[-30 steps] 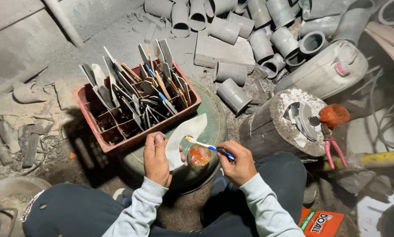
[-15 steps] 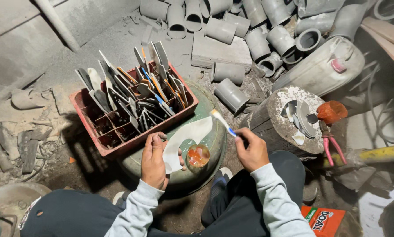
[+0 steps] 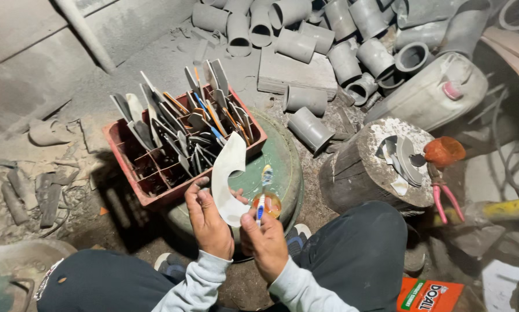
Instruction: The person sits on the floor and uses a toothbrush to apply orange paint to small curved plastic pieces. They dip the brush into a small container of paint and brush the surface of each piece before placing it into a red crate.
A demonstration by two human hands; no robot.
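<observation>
My left hand (image 3: 206,222) holds a curved white piece of cut pipe (image 3: 227,176) upright over a round green lid (image 3: 282,156). My right hand (image 3: 265,242) grips a toothbrush (image 3: 263,190) with a blue and white handle, its bristled head pointing up beside the white piece. Just under the brush sits a small round tin of orange glue (image 3: 271,203) on the green lid. A red plastic crate (image 3: 155,173) full of several cut pipe strips and brushes stands right behind my left hand.
A wooden stump (image 3: 363,173) at the right carries grey pipe shards, an orange cap (image 3: 443,151) and red-handled pliers (image 3: 444,196). Several grey pipe sections (image 3: 305,124) and a white jerrycan (image 3: 433,92) lie beyond. My knees frame the bottom.
My right hand has swung the toothbrush from out at the right back to the glue tin. My left hand has tipped the white piece upright.
</observation>
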